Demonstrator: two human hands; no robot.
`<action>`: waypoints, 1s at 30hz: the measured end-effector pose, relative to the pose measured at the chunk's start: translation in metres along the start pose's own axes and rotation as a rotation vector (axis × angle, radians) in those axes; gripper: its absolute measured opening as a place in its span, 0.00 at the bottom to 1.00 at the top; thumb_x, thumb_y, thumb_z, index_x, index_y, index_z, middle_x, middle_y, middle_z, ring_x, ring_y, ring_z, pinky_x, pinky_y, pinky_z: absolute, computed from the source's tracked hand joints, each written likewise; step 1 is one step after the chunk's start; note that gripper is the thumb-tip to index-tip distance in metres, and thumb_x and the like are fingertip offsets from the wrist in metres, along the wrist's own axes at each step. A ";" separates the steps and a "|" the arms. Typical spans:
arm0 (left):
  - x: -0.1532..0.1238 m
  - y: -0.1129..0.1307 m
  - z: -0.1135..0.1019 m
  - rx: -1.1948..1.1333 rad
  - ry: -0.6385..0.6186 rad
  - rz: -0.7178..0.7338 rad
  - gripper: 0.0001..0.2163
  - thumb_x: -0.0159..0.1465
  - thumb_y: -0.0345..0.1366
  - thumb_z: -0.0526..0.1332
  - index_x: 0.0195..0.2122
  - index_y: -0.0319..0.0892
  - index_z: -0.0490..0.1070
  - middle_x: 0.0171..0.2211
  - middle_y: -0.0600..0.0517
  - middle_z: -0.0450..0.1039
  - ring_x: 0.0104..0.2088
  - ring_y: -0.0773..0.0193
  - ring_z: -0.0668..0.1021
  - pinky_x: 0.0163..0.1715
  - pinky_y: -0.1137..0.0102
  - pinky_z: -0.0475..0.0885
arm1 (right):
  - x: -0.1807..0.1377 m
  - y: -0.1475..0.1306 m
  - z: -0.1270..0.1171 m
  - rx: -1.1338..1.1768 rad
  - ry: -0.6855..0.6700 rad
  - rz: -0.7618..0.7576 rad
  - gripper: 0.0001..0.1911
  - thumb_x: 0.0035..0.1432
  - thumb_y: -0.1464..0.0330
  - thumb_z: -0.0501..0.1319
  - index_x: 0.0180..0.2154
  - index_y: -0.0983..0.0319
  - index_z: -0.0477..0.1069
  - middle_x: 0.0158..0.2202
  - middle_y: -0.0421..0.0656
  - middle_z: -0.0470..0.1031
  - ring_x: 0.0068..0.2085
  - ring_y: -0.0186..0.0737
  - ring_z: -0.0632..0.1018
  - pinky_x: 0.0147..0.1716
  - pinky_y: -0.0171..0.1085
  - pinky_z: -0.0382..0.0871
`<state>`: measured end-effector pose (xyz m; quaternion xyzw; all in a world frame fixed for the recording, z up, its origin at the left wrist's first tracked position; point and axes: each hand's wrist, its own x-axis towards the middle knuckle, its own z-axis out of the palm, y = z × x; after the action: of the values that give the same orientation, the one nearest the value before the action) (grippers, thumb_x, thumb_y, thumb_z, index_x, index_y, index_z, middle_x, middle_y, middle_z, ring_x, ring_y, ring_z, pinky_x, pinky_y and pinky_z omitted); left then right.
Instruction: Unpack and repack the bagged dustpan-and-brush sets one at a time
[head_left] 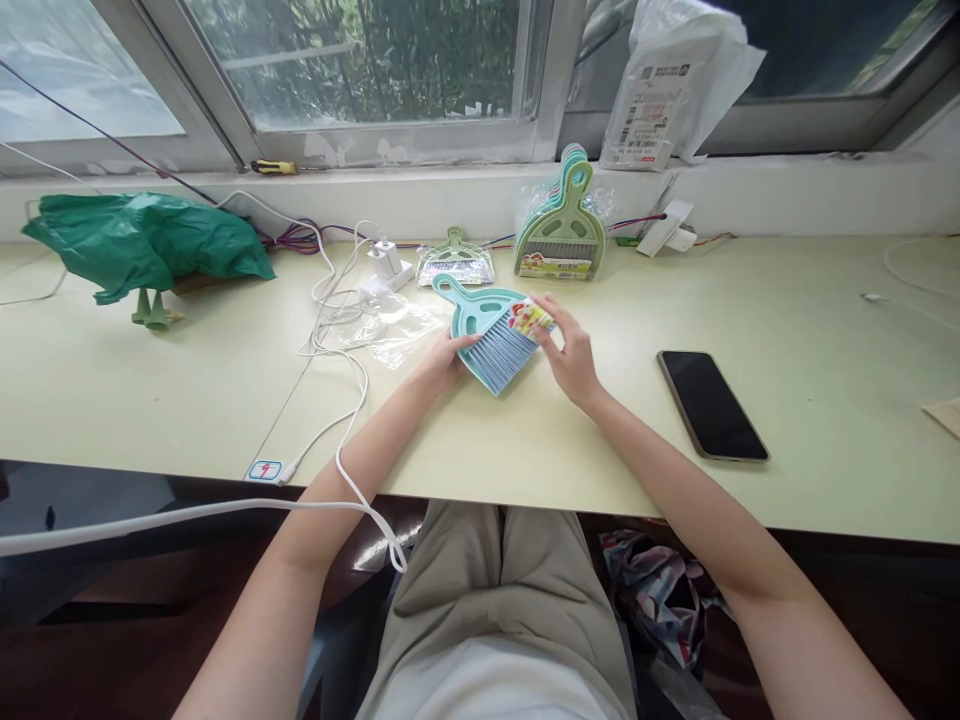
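A blue dustpan set is being gripped just above the desk between both hands, left hand at the bristles, right hand at the label side; its handle is being pointed away, leftward.

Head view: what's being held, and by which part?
The blue dustpan-and-brush set, held in both hands: left hand on its left edge by the bristles, right hand on the labelled right edge.

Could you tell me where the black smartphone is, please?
In the head view, the flat black smartphone lies on the pale table, right of the right hand.
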<state>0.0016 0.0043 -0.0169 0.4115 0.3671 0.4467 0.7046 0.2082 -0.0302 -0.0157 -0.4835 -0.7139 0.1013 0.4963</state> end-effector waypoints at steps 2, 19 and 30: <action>-0.001 0.000 0.001 0.001 -0.030 0.000 0.20 0.52 0.31 0.68 0.47 0.42 0.73 0.45 0.48 0.78 0.46 0.57 0.80 0.52 0.61 0.74 | -0.006 -0.007 0.008 -0.060 -0.142 -0.051 0.25 0.67 0.54 0.48 0.61 0.54 0.63 0.63 0.43 0.66 0.67 0.46 0.61 0.65 0.54 0.50; -0.003 0.003 0.001 0.013 -0.017 0.023 0.19 0.54 0.37 0.69 0.47 0.41 0.73 0.45 0.47 0.78 0.45 0.55 0.80 0.48 0.61 0.75 | -0.011 0.007 0.015 -0.387 -0.485 -0.095 0.34 0.65 0.49 0.46 0.69 0.50 0.44 0.71 0.41 0.46 0.71 0.50 0.47 0.65 0.65 0.29; -0.002 0.001 0.001 0.009 -0.028 0.044 0.19 0.52 0.34 0.71 0.45 0.41 0.73 0.44 0.47 0.78 0.45 0.55 0.80 0.48 0.60 0.75 | -0.008 0.014 0.013 -0.444 -0.423 -0.037 0.30 0.67 0.52 0.45 0.66 0.52 0.52 0.70 0.42 0.50 0.70 0.49 0.50 0.65 0.66 0.33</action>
<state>0.0013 0.0025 -0.0150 0.4289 0.3499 0.4547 0.6977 0.2064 -0.0249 -0.0352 -0.5352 -0.8148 0.0320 0.2207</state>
